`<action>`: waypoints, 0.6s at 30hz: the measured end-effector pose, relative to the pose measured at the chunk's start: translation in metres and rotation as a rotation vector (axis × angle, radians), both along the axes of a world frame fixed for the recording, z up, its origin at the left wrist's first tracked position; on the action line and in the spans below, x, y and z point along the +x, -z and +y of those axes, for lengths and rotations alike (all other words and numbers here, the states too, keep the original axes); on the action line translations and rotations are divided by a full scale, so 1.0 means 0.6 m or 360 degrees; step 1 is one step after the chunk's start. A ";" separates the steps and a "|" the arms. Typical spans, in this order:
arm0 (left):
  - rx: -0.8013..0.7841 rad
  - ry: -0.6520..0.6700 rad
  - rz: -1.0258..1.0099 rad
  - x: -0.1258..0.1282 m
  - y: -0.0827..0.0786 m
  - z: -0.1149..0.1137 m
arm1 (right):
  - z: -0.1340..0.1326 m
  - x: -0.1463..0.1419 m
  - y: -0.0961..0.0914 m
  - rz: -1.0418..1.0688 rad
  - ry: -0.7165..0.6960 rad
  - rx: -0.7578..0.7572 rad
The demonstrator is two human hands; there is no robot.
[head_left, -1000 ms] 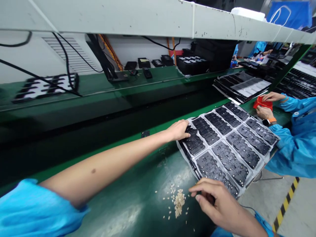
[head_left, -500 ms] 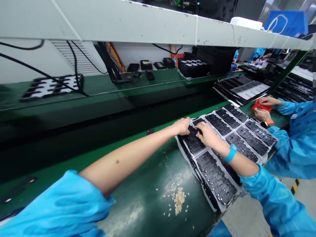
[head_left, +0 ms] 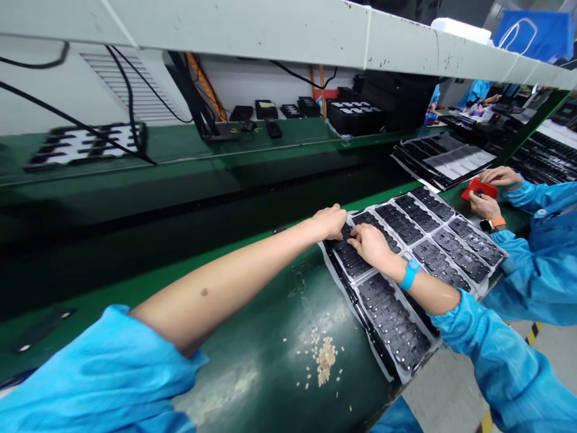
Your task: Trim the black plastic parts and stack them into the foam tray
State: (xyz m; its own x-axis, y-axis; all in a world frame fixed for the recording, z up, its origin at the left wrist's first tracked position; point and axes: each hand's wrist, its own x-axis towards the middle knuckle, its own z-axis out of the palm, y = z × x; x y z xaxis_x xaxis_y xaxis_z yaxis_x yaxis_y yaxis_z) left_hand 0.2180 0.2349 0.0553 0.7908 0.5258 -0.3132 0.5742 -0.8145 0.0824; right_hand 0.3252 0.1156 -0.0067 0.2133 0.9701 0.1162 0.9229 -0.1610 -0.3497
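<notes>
A clear blister tray [head_left: 451,252] with several pockets of small black parts lies on the green bench. My left hand [head_left: 330,221] rests at the tray's far left corner, fingers curled down onto the black parts [head_left: 349,260] in that pocket. My right hand [head_left: 371,245] lies just beside it on the same pocket, fingers bent and pinching among the parts. What either hand holds, if anything, is hidden under the fingers. A blue band sits on my right wrist [head_left: 409,275].
A small heap of pale grains [head_left: 325,361] lies on the green bench [head_left: 270,361] near me. At the right, a person in a blue coat [head_left: 541,252] handles a red object [head_left: 479,189]. More trays [head_left: 444,157] are stacked beyond. A conveyor channel [head_left: 180,204] runs behind the bench.
My right hand has gone from the tray's near corner up to the far left pocket, beside my left hand. My left hand has stayed at that corner.
</notes>
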 end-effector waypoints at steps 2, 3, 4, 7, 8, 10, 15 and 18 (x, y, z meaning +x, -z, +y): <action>0.0021 -0.0004 0.0010 -0.002 -0.003 0.001 | 0.004 -0.005 0.000 -0.0026 0.0018 0.0006; 0.0028 -0.0012 0.0018 -0.003 -0.004 0.002 | 0.007 -0.007 0.000 -0.0039 0.0028 0.0011; 0.0035 -0.0021 0.0026 -0.004 -0.004 0.004 | 0.010 -0.009 -0.001 -0.0053 0.0041 0.0018; 0.0048 -0.0046 0.0041 -0.008 -0.004 0.011 | 0.019 -0.013 -0.003 -0.0092 0.0085 0.0033; 0.0048 -0.0047 0.0040 -0.009 -0.003 0.013 | 0.021 -0.013 -0.003 -0.0102 0.0093 0.0033; 0.0039 -0.0041 0.0036 -0.010 -0.001 0.015 | 0.026 -0.012 -0.003 -0.0113 0.0088 0.0021; -0.0001 0.0009 0.0015 -0.013 0.007 0.023 | 0.033 0.001 0.000 -0.0095 0.0037 0.0016; -0.0023 0.0058 0.0001 -0.017 0.010 0.031 | 0.043 0.013 0.003 -0.0072 0.0010 0.0080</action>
State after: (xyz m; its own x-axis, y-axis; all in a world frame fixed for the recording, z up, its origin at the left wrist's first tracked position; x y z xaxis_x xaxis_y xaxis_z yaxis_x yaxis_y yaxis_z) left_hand 0.2077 0.2536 0.0496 0.8092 0.4920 -0.3213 0.5442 -0.8337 0.0940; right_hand 0.3327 0.1413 -0.0087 0.2128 0.9614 0.1741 0.9369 -0.1502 -0.3156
